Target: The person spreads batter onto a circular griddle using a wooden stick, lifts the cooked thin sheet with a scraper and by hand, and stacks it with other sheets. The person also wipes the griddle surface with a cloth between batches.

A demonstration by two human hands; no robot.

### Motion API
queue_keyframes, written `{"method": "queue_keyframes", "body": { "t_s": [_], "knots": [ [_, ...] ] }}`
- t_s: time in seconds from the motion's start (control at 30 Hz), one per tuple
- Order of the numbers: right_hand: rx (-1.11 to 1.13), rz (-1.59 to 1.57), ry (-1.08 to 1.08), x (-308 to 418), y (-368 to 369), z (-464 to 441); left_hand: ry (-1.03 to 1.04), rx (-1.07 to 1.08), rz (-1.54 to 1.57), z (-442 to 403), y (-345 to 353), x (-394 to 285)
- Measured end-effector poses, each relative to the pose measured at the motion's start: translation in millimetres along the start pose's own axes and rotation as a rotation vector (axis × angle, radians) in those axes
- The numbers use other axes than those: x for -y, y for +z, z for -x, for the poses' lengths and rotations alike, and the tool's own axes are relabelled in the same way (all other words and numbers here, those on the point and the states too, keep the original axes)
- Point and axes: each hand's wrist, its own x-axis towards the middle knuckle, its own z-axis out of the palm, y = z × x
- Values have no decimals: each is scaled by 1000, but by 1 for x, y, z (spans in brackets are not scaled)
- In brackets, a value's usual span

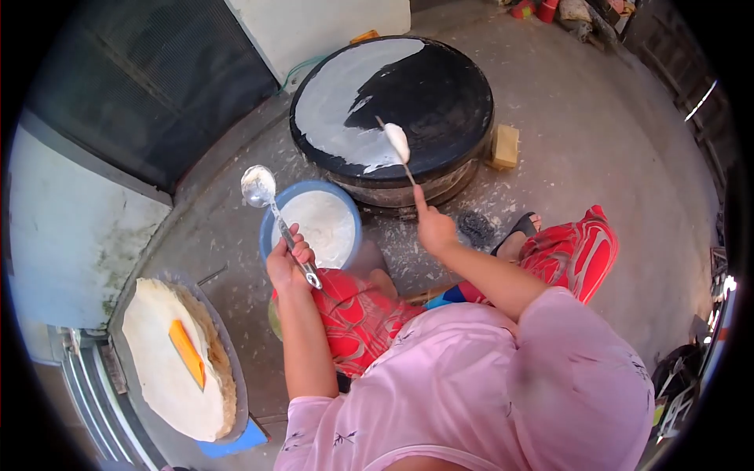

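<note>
My left hand (289, 263) is wrapped round the handle of a metal ladle (258, 186), whose bowl is smeared with pale batter. Below and beside it stands a blue-rimmed basin (356, 228) of white batter (320, 224). With closed fingers, my right hand (434, 228) grips a thin-handled batter spreader (397, 143) with a lump of white batter on it. The spreader is over the near part of a round black griddle (440, 86). Batter (334, 110) coats the griddle's left side and curves along its far edge; the right side is bare black.
At lower left a tall stack of thin round crepes (161, 369) carries a yellow scraper (187, 353). A tan block (505, 147) lies right of the griddle. A wall (86, 228) and dark screen door (141, 78) border the left. White flecks dot the concrete floor (597, 173).
</note>
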Motion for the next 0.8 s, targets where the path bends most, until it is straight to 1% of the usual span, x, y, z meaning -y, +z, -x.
{"method": "queue_keyframes", "body": {
  "t_s": [0.07,0.13,0.17,0.2,0.27,0.3,0.33,0.4,0.43,0.47,0.53,0.57,0.6,0.67,0.7,0.77,0.8],
  "knots": [
    [2,8,19,-8,-10,13,61,-33,-55,2,4,4],
    [-54,26,-92,-8,-5,18,62,-37,-46,0,5,4],
    [-21,78,-157,-7,6,12,57,-43,-29,-1,6,5],
    [-20,74,-155,-9,3,8,55,-47,-12,-3,7,5],
    [117,171,-157,-11,-7,-1,42,-41,-2,-2,8,6],
    [42,128,-90,-25,-14,-4,31,-49,-6,-2,9,7],
    [40,128,-88,-40,-19,-6,19,-51,-6,-2,10,7],
    [-32,35,46,-64,-31,-10,41,-43,-38,-2,10,9],
    [-119,-140,150,-64,-35,-5,67,-38,-72,-1,10,11],
    [-120,-138,151,-64,-33,-7,65,-38,-72,-3,11,12],
    [114,-967,338,-61,-25,-10,86,-47,-68,-4,13,14],
    [-167,-592,7,-52,-15,4,84,-47,-71,-5,13,14],
    [-162,-284,-111,-44,-17,15,70,-51,-55,-5,15,15],
    [-241,2,-190,-66,-14,9,54,-55,-49,-7,19,16],
    [-239,-3,-187,-80,-28,4,55,-66,-66,-7,20,17],
    [-202,137,84,-107,-66,-9,50,-76,-86,-7,20,20],
    [-202,140,90,-113,-72,-18,51,-69,-75,-8,20,20]
  ]
}}
